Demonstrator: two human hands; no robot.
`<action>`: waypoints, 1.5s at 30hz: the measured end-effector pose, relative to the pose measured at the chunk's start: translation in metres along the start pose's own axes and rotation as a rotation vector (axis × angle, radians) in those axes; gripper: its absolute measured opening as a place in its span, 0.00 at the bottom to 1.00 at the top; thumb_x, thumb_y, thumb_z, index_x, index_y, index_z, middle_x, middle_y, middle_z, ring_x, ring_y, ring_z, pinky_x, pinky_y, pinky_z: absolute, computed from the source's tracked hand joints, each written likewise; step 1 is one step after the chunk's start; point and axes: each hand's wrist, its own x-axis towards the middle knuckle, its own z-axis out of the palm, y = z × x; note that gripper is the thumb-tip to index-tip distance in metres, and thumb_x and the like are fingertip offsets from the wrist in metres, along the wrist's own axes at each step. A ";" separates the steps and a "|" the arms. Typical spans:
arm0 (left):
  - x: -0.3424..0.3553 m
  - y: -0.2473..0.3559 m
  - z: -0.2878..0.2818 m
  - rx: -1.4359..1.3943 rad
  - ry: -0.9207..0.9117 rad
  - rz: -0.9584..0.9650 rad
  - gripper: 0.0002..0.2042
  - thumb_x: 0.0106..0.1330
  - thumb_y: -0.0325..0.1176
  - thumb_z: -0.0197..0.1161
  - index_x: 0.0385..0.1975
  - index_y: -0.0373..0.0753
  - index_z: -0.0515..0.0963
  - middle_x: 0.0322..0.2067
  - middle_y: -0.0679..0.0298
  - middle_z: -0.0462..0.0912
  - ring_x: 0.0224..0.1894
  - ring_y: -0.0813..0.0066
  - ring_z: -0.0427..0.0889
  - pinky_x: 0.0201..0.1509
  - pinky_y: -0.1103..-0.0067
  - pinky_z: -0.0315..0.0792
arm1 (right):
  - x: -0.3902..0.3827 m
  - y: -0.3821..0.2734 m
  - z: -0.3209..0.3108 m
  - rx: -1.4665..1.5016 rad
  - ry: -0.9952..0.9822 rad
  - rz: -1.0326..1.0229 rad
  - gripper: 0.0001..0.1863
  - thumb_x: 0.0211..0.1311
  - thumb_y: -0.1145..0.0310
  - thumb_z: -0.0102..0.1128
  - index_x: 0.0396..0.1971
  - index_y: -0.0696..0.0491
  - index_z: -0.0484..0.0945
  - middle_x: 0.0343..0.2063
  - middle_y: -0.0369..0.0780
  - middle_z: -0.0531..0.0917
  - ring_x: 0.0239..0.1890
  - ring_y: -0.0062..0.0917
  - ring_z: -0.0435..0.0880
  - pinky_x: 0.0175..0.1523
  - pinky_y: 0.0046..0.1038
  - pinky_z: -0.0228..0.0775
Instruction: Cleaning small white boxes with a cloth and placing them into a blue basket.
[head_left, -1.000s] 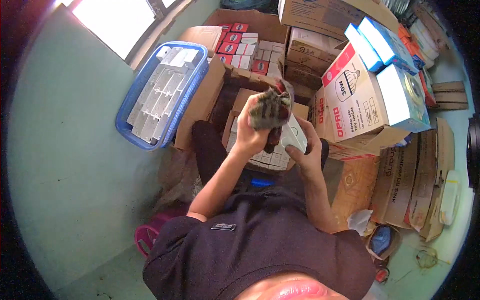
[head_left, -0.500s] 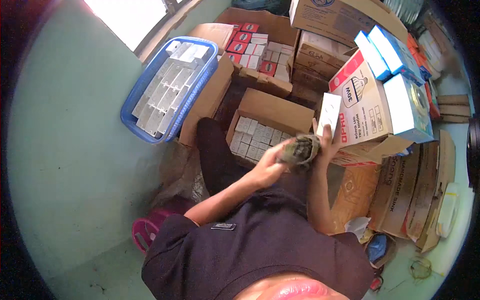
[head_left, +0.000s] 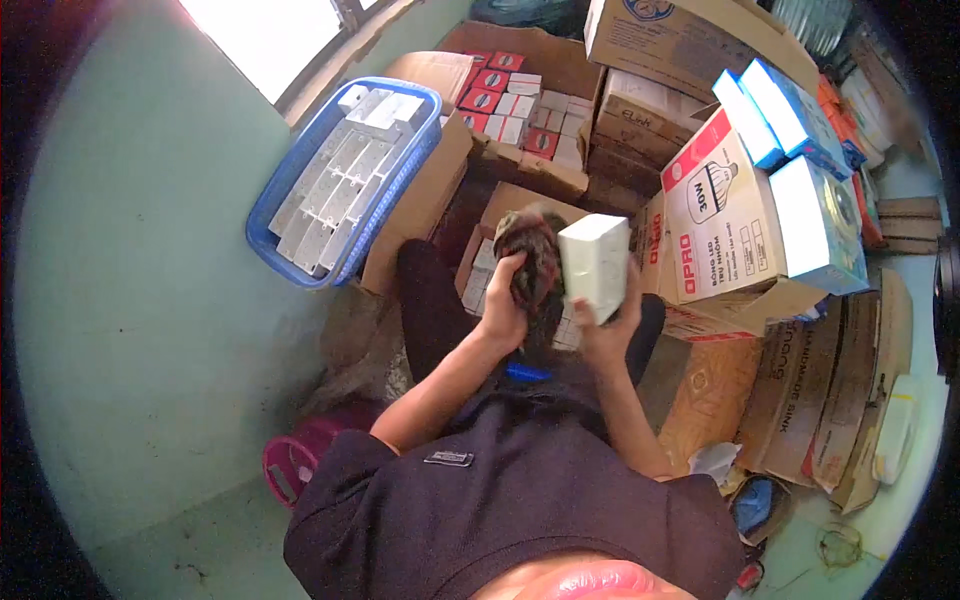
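Observation:
My left hand (head_left: 500, 305) grips a crumpled dark greenish and reddish cloth (head_left: 532, 275). My right hand (head_left: 615, 320) holds a white rectangular box (head_left: 593, 265) upright beside the cloth, its top face toward the camera; whether the two touch is hard to tell. Beneath both hands is an open cardboard carton (head_left: 508, 195) packed with small white square pieces (head_left: 477, 270), partly hidden by my hands and the cloth.
At left a blue basket (head_left: 262, 225) holds grey-white boxes. Behind are cartons of red-and-white boxes (head_left: 482, 100) and stacked cardboard (head_left: 645, 115). Right, blue boxes (head_left: 815, 230) top a printed carton (head_left: 725, 240); flattened cardboard (head_left: 785, 400) leans nearby. A pink plastic item (head_left: 285, 465) sits low left.
In the last half second the cloth and my left hand have moved up and left. The white box has swung down and left, turning so its end faces the camera.

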 end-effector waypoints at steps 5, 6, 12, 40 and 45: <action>-0.014 -0.035 0.024 -0.151 0.012 0.017 0.27 0.79 0.54 0.49 0.65 0.39 0.72 0.56 0.62 0.81 0.58 0.69 0.80 0.63 0.71 0.74 | 0.005 0.024 0.008 -0.076 -0.116 -0.073 0.50 0.59 0.60 0.77 0.75 0.59 0.57 0.79 0.53 0.57 0.81 0.44 0.54 0.78 0.40 0.56; -0.014 -0.028 0.026 -0.214 0.016 -0.058 0.26 0.79 0.53 0.53 0.61 0.37 0.75 0.49 0.62 0.84 0.51 0.70 0.83 0.58 0.72 0.77 | 0.013 0.028 0.006 -0.008 -0.054 -0.044 0.49 0.60 0.60 0.76 0.75 0.60 0.57 0.79 0.53 0.57 0.80 0.43 0.56 0.78 0.40 0.57; 0.005 -0.017 -0.030 0.481 -0.145 -0.013 0.17 0.81 0.41 0.57 0.55 0.32 0.79 0.48 0.61 0.84 0.51 0.76 0.82 0.57 0.79 0.76 | 0.011 0.036 -0.006 0.005 0.052 0.193 0.44 0.64 0.49 0.72 0.72 0.57 0.64 0.69 0.47 0.70 0.65 0.35 0.75 0.72 0.40 0.65; 0.022 0.178 -0.009 0.801 0.277 0.773 0.22 0.68 0.26 0.71 0.58 0.38 0.69 0.48 0.57 0.84 0.46 0.71 0.85 0.48 0.74 0.82 | 0.034 -0.026 -0.037 -0.263 -0.219 0.123 0.31 0.57 0.66 0.79 0.60 0.52 0.77 0.40 0.40 0.87 0.44 0.24 0.86 0.53 0.27 0.78; 0.100 0.292 -0.106 0.967 0.322 0.720 0.15 0.62 0.25 0.75 0.50 0.35 0.86 0.42 0.60 0.89 0.43 0.75 0.87 0.48 0.78 0.81 | 0.024 0.072 -0.109 -0.445 -0.028 0.255 0.20 0.67 0.57 0.71 0.30 0.60 0.80 0.20 0.36 0.76 0.28 0.17 0.71 0.36 0.27 0.68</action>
